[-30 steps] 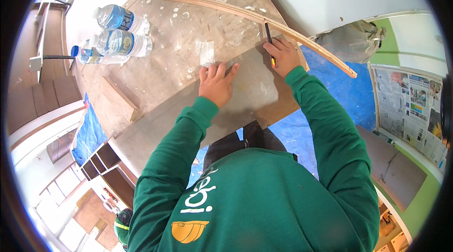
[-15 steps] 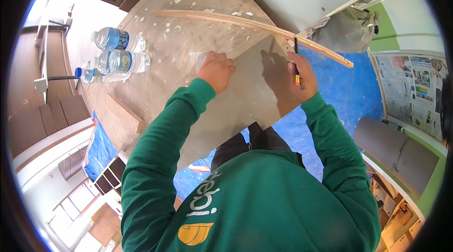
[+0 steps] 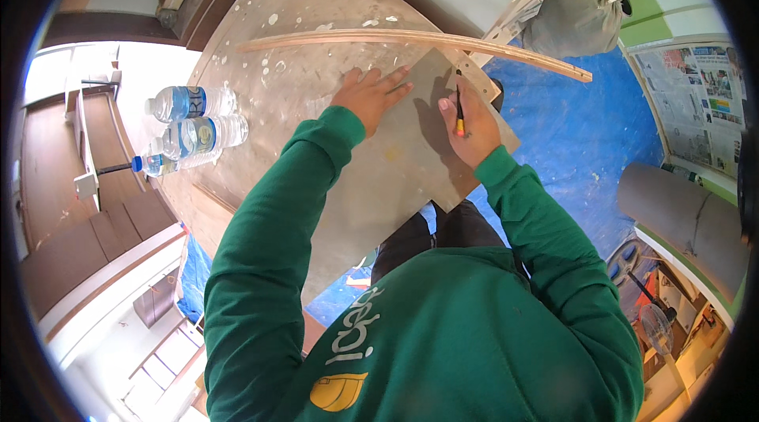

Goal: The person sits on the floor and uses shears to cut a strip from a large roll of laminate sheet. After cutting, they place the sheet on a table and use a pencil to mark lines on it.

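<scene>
**Right hand (image 3: 477,131) gripping a slim tool (image 3: 459,108) at a grey sheet (image 3: 379,181)**

The person's right hand is grasping the slim tool, which is dark along its shaft and red and yellow at its near end, between thumb and fingers. Its tip is pointing away from the body, toward the far right corner of the grey sheet; whether it is touching the surface, one cannot tell. The left hand (image 3: 368,101) is holding nothing visible; its fingers are spreading out flat at the sheet's far edge, the palm facing down.

The sheet itself is lying on a paint-spotted table (image 3: 273,133), directly in front of the person, with its near right part reaching out beside the dark trousers (image 3: 468,226). Beyond both hands, a long wooden strip (image 3: 411,37) is stretching across the table, its right end jutting out above a blue floor cover (image 3: 573,145). Three clear bottles (image 3: 198,136) are sitting close together on the left side, well apart from the hands. Green sleeves (image 3: 273,232) are covering both forearms.
</scene>
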A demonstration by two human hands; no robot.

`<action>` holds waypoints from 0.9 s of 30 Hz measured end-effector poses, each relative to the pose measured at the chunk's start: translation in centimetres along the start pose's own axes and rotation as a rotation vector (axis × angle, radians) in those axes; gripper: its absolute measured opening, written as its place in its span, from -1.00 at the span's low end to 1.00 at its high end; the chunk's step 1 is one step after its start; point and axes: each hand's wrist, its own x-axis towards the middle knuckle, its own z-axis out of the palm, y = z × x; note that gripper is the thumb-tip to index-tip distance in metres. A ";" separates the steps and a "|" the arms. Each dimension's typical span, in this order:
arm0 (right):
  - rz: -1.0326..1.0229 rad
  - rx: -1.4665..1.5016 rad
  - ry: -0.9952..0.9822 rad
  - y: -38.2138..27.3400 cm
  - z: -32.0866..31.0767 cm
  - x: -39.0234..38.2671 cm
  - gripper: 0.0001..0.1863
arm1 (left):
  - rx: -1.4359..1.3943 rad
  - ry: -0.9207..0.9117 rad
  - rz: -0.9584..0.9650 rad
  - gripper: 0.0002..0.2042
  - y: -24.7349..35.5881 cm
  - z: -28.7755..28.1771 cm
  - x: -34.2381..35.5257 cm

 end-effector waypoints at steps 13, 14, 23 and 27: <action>0.143 -0.050 -0.060 -0.3 3.4 1.6 -0.37 | -0.075 -0.071 0.052 -0.09 -1.0 0.3 1.2; 0.135 -0.057 -0.053 0.0 3.6 1.6 -0.36 | -0.085 -0.072 0.057 -0.10 -1.1 0.1 1.2; 0.153 -0.059 -0.056 -0.8 3.6 1.6 -0.38 | -0.048 -0.071 0.084 -0.12 -1.5 0.3 1.3; 0.050 -0.077 -0.068 -0.7 4.2 1.0 -0.40 | -0.007 -0.080 0.108 -0.09 -1.8 0.0 1.4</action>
